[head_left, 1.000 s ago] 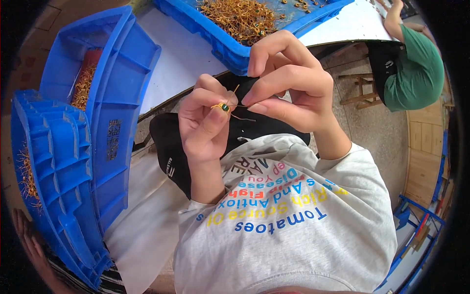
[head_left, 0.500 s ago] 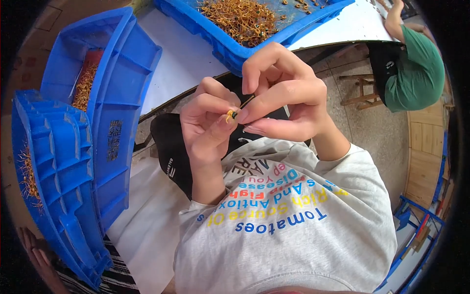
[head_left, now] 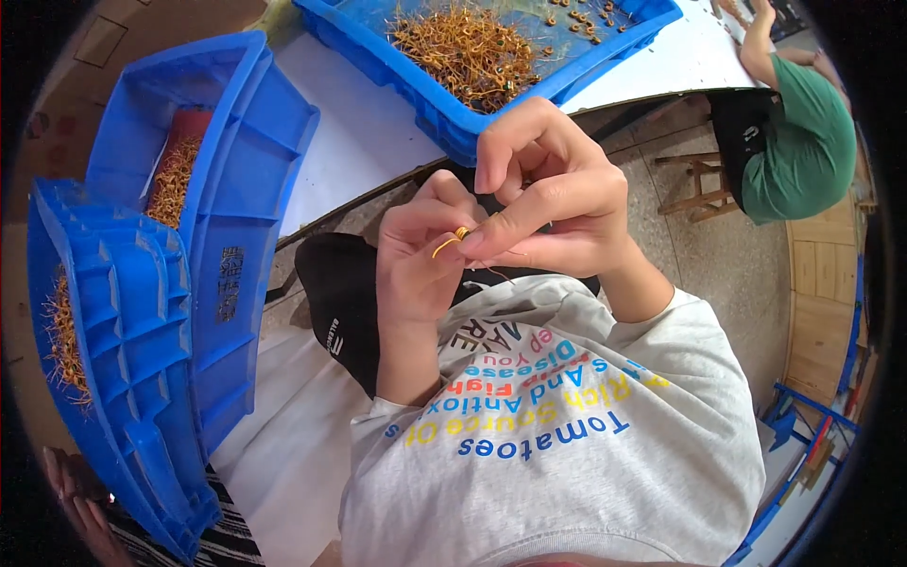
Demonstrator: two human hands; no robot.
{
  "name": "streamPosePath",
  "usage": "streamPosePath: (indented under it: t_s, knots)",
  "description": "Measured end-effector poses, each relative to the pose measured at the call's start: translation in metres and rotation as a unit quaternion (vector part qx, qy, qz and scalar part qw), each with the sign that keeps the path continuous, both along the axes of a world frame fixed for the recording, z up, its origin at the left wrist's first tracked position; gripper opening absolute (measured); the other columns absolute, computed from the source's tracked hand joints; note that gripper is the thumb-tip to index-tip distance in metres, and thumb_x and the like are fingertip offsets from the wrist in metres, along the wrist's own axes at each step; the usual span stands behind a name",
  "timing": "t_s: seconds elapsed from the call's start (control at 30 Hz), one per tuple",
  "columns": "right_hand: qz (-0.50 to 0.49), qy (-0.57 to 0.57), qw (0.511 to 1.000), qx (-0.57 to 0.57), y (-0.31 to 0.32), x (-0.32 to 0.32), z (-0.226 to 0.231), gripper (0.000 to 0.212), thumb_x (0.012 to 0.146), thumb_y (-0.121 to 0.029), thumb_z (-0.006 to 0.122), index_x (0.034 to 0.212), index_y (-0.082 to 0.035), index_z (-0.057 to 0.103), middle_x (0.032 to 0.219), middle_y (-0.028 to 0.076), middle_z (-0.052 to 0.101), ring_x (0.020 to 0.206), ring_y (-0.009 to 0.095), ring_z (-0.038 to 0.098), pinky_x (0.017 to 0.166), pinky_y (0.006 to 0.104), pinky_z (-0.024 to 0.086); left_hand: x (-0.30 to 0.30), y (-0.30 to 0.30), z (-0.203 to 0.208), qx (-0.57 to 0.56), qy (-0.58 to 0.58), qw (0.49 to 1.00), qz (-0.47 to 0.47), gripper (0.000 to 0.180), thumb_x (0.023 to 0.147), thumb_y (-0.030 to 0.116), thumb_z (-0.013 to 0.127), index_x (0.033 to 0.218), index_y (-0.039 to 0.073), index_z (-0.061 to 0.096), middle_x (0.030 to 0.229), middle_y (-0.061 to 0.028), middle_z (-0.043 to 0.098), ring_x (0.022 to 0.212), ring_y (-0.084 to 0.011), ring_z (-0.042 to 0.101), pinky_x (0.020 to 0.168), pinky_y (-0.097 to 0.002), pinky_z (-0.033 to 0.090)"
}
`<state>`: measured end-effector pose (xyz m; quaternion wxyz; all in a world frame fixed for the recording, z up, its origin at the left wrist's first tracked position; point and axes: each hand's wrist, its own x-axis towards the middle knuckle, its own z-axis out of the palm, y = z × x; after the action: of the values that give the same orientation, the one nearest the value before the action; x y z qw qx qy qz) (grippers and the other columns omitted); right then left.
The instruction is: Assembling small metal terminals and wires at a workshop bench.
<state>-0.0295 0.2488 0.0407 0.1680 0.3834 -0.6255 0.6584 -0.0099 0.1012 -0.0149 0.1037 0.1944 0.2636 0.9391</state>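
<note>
In front of my chest, my left hand (head_left: 416,250) and my right hand (head_left: 557,198) meet at the fingertips around a small wire-wound coil (head_left: 461,233). The coil is wrapped in yellow wire, and one yellow wire end (head_left: 444,247) sticks out over my left thumb. Both hands are closed in a pinch on it, thumb against forefinger. A thin reddish-brown wire (head_left: 498,274) trails below my right fingers. Fingertips cover much of the coil. Beyond my hands, a blue tray (head_left: 453,132) holds a heap of similar copper-coloured coils (head_left: 472,57) with long wire ends.
Two tall blue crates (head_left: 250,180) (head_left: 142,321) stand at my left with wire coils inside. Loose small rings (head_left: 576,28) lie at the tray's far right. The tray rests on a white tabletop (head_left: 345,104). A person in green (head_left: 803,142) sits by a wooden stool (head_left: 699,184).
The coil has turned between my fingers, and its yellow wire end now points out longer to the left. The dark thin piece seen between my fingertips no longer shows. The whole view has shifted slightly.
</note>
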Motion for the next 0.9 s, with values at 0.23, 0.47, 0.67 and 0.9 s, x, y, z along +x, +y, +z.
streamPosePath:
  t_s: [0.23,0.47,0.67,0.9]
  knots:
    - [-0.005,-0.050,0.999,0.014,-0.001,0.006,0.003,0.009,0.074,-0.002,0.080,0.080,-0.008,0.078,0.101,0.007,0.055,0.071,0.010,0.043,0.057,0.0186,0.036,0.000,-0.012,-0.007,-0.079,0.037,0.996,0.007,0.013,0.081,0.012,0.071,0.091,0.004,0.071,0.096,-0.0087,0.052,0.084,-0.0192,0.048,0.078,-0.0299,0.039]
    - [-0.022,-0.050,0.998,0.044,0.004,0.008,0.006,0.008,0.075,-0.002,0.078,0.080,-0.008,0.078,0.101,0.006,0.055,0.074,0.011,0.045,0.061,0.0202,0.038,0.000,-0.007,0.007,-0.088,0.034,0.992,0.082,0.013,0.080,0.003,0.071,0.092,-0.001,0.075,0.091,-0.0083,0.056,0.075,-0.0150,0.050,0.065,-0.0224,0.040]
    - [0.008,-0.048,0.998,0.029,0.000,0.003,0.009,0.006,0.075,-0.004,0.079,0.080,-0.008,0.078,0.101,0.006,0.056,0.076,0.013,0.047,0.063,0.0211,0.039,0.002,-0.002,0.005,-0.045,0.012,0.995,0.089,0.009,0.081,0.003,0.069,0.089,0.002,0.073,0.089,-0.0083,0.055,0.078,-0.0168,0.051,0.068,-0.0241,0.040]
    - [0.039,-0.036,0.998,0.026,-0.004,-0.004,0.006,0.007,0.073,-0.006,0.082,0.078,-0.006,0.077,0.099,0.010,0.062,0.071,0.012,0.049,0.059,0.0189,0.038,-0.002,-0.007,-0.001,-0.018,0.016,0.999,0.043,0.010,0.084,0.004,0.067,0.092,0.003,0.073,0.090,-0.0077,0.054,0.079,-0.0159,0.048,0.070,-0.0249,0.037]
